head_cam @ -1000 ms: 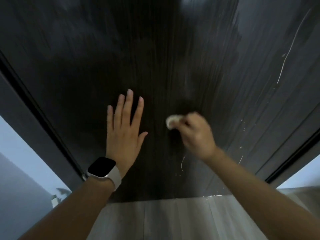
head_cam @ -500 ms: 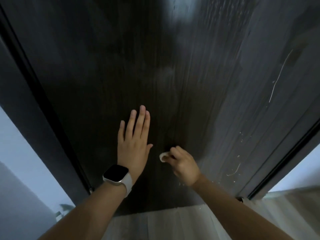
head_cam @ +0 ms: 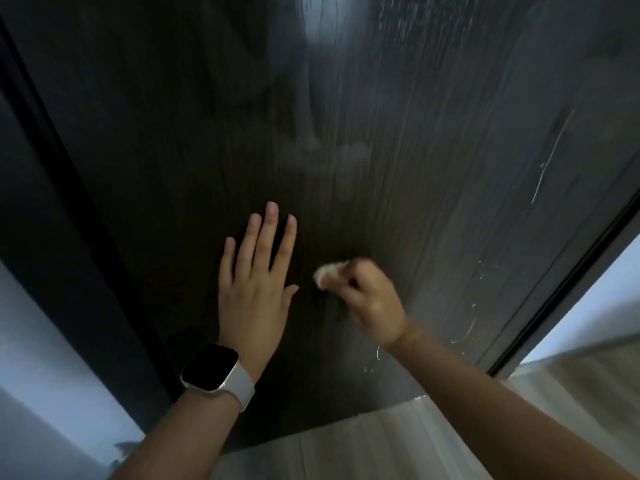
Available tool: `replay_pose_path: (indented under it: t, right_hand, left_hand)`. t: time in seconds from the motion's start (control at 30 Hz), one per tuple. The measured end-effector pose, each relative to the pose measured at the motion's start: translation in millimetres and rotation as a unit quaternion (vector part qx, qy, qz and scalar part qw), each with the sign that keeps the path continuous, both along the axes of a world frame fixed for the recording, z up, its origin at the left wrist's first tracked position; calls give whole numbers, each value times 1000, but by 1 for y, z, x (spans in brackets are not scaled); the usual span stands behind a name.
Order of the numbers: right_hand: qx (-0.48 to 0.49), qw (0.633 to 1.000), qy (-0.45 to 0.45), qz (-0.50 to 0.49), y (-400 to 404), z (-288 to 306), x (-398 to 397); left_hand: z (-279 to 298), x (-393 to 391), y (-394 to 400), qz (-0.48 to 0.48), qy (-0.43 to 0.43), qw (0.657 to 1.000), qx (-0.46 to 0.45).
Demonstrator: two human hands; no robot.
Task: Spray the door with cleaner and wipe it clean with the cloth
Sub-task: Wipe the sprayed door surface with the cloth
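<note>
My left hand [head_cam: 256,292] flat on the dark door [head_cam: 398,140], fingers straight, pointing up along its long axis. My right hand [head_cam: 372,299] grips a small pale cloth [head_cam: 327,271] pressed to the door, low, just beside the left

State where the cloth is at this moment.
In the head view, the cloth is bunched in the right hand, against the lower door, just right of the flat left hand.
</note>
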State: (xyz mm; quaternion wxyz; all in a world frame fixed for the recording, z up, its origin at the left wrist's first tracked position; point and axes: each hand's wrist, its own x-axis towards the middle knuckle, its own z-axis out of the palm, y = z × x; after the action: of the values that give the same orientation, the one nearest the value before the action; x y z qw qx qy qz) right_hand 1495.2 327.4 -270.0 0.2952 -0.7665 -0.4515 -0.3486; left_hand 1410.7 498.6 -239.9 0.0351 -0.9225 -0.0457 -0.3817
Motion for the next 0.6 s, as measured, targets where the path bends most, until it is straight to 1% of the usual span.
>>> replay_pose_path:
  t: [0.03, 0.07, 0.1, 0.13, 0.17, 0.2, 0.23, 0.3, 0.37, 0.4, 0.43, 0.47, 0.5, 0.53, 0.57, 0.6]
  right_hand:
    - [-56, 998, -13, -20, -4, -7, -3]
    - [-91, 995, -28, -34, -6, -3, -4]
    - [-98, 994, -29, -41, -7, 9, -4]
    - [-77, 996, -14, -39, -3, 31, -9]
    - [-30, 997, -38, -66, 0, 56, -8]
    - [18, 992, -67, -105, 3, 87, -8]
    - [74, 985, -94, -123, 8, 114, -4]
    - [170, 969, -131, -121, 15, 163, 2]
    - [217, 951, -176, -130, 25, 183, 11]
    - [229, 946, -184, -135, 31, 177, 11]
    - [220, 950, -181, -131, 35, 160, 10]
    - [185, 965, -155, -104, 38, 134, 8]
    - [125, 980, -135, -72, 38, 105, 4]
    - [49, 987, -142, -51, 36, 77, 0]
    - [-18, 988, -148, -43, 32, 58, -5]
    - [-55, 988, -143, -32, 29, 48, -4]
  left_hand:
    - [1, -1, 2, 0, 4, 1000, 10]
    - [2, -2, 5, -1, 8, 1000, 18]
    - [2, -3, 7, -2, 11, 1000, 23]
    - [3, -4, 8, -3, 14, 1000, 24]
    - [3, -5, 8, -4, 16, 1000, 23]
    - [3, -5, 8, -6, 18, 1000, 21]
    - [3, -5, 8, -5, 18, 1000, 18]
    - [3, -5, 5, -3, 24, 1000, 11]
    - [3, -5, 4, -5, 21, 1000, 5]
    - [2, -5, 4, -8, 16, 1000, 3]
    - [2, -5, 4, -11, 12, 1000, 2]
    - [2, -5, 3, -12, 6, 1000, 0]
    - [1, -4, 3, -11, -2, 1000, -4]
    - [0, -4, 3, -8, -8, 1000, -9]
    - [-1, -4, 3, -5, -11, 1000, -14]
    - [-2, -3, 5, -1, -12, 1000, -18]
